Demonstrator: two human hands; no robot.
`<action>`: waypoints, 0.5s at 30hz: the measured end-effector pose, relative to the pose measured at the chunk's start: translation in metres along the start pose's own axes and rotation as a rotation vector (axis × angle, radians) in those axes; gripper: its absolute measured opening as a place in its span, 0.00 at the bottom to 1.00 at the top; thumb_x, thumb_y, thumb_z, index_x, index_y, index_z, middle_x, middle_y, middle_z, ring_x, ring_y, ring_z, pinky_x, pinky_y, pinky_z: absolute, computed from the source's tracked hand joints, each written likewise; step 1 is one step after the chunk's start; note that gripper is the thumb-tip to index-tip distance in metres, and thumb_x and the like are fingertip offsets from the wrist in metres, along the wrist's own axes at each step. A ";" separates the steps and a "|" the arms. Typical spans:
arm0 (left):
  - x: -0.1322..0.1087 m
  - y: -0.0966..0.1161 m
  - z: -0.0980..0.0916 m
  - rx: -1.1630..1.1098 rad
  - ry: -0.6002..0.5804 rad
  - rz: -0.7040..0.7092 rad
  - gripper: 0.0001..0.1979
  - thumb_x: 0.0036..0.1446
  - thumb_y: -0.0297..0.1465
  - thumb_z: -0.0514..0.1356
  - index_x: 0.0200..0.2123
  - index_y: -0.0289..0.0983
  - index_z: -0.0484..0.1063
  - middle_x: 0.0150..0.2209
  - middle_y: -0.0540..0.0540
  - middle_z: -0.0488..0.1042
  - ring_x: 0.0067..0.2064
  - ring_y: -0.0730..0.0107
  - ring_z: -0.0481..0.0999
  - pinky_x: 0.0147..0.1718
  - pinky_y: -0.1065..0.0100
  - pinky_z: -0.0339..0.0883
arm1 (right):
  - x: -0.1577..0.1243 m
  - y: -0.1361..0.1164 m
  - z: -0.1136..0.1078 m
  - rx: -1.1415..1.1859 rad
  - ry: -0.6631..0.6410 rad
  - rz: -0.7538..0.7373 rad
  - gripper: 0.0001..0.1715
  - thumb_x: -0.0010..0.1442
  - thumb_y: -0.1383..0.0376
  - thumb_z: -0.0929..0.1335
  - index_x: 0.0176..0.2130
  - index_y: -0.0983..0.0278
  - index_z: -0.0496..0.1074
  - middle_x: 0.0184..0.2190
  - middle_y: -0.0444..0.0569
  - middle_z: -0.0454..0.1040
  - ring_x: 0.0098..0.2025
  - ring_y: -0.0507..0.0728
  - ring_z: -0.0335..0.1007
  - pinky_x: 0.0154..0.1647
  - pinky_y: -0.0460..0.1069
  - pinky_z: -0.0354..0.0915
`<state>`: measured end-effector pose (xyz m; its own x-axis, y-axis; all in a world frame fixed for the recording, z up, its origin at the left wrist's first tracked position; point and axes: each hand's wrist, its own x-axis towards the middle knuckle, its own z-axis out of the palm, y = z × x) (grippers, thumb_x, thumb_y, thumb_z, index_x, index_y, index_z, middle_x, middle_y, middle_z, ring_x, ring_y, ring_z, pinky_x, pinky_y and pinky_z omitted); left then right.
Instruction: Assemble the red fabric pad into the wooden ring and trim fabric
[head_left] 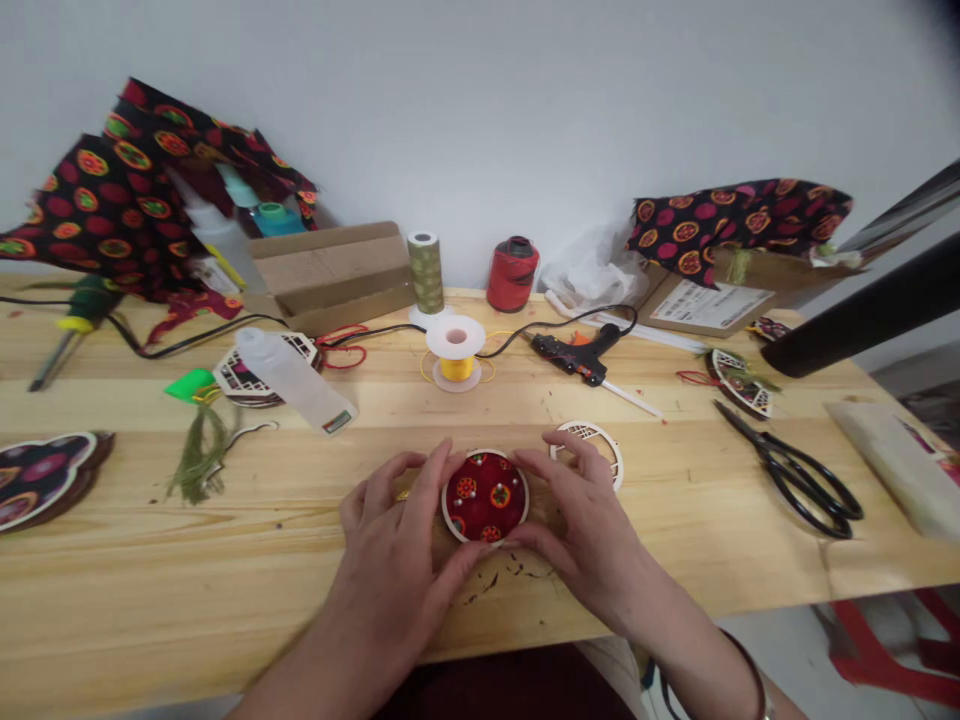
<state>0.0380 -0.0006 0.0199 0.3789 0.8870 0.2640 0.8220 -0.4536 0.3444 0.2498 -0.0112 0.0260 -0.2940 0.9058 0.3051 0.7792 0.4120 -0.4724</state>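
Against white wall (525,100) — pine workbench (150,560)

Likely craft workshop, glue gun (577,357), scissors (796,472)

Bright, even light with soft shadows — edges bowed, left corner perhaps blurred.

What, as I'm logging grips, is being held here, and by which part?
The round red fabric disc, pinched at its rim: the left hand on its left edge, the right hand on its right.
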 end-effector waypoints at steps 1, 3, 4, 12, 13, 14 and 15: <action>0.000 0.000 0.000 0.002 -0.001 -0.001 0.41 0.56 0.40 0.64 0.65 0.38 0.46 0.54 0.42 0.75 0.55 0.48 0.61 0.51 0.50 0.53 | 0.000 0.000 0.000 -0.002 0.003 -0.001 0.33 0.56 0.65 0.74 0.58 0.63 0.61 0.53 0.59 0.68 0.61 0.68 0.56 0.55 0.63 0.64; 0.000 -0.001 0.001 0.006 0.000 -0.001 0.41 0.56 0.41 0.64 0.65 0.38 0.46 0.54 0.42 0.75 0.55 0.48 0.61 0.51 0.51 0.53 | 0.000 0.000 0.001 -0.007 0.015 -0.007 0.33 0.55 0.65 0.74 0.57 0.62 0.62 0.52 0.59 0.68 0.60 0.68 0.58 0.54 0.63 0.65; 0.000 -0.001 0.002 0.009 0.003 0.000 0.41 0.55 0.41 0.64 0.65 0.37 0.46 0.54 0.42 0.75 0.55 0.48 0.62 0.51 0.51 0.53 | 0.000 0.000 0.001 -0.010 0.023 -0.008 0.33 0.55 0.64 0.74 0.57 0.62 0.62 0.51 0.59 0.69 0.60 0.68 0.58 0.54 0.63 0.65; -0.001 -0.002 0.002 -0.003 0.001 -0.005 0.40 0.56 0.42 0.63 0.65 0.38 0.47 0.54 0.42 0.75 0.55 0.48 0.62 0.51 0.51 0.53 | 0.002 0.001 0.001 -0.002 0.018 -0.026 0.34 0.54 0.64 0.75 0.57 0.63 0.62 0.50 0.59 0.70 0.59 0.69 0.58 0.53 0.64 0.64; -0.001 -0.002 0.002 -0.003 0.005 -0.004 0.40 0.56 0.42 0.63 0.65 0.38 0.47 0.53 0.42 0.75 0.55 0.48 0.63 0.51 0.51 0.53 | 0.002 0.001 0.001 0.004 0.016 -0.026 0.35 0.54 0.63 0.75 0.57 0.63 0.61 0.50 0.58 0.70 0.59 0.69 0.58 0.54 0.64 0.64; -0.001 -0.002 0.002 -0.003 0.008 -0.002 0.40 0.55 0.42 0.63 0.65 0.38 0.47 0.53 0.42 0.76 0.55 0.48 0.63 0.51 0.51 0.53 | 0.002 0.001 0.001 0.009 0.014 -0.025 0.35 0.54 0.63 0.75 0.57 0.63 0.61 0.50 0.58 0.70 0.59 0.69 0.57 0.54 0.64 0.64; -0.001 -0.002 0.002 -0.003 0.012 -0.001 0.40 0.55 0.42 0.64 0.65 0.38 0.47 0.53 0.41 0.76 0.55 0.47 0.63 0.50 0.51 0.54 | 0.002 0.001 0.001 0.012 0.012 -0.024 0.35 0.55 0.63 0.75 0.57 0.63 0.61 0.50 0.58 0.70 0.59 0.69 0.57 0.54 0.64 0.64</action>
<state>0.0371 -0.0004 0.0172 0.3725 0.8865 0.2746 0.8212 -0.4527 0.3474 0.2496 -0.0087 0.0249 -0.3056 0.8944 0.3266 0.7653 0.4348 -0.4747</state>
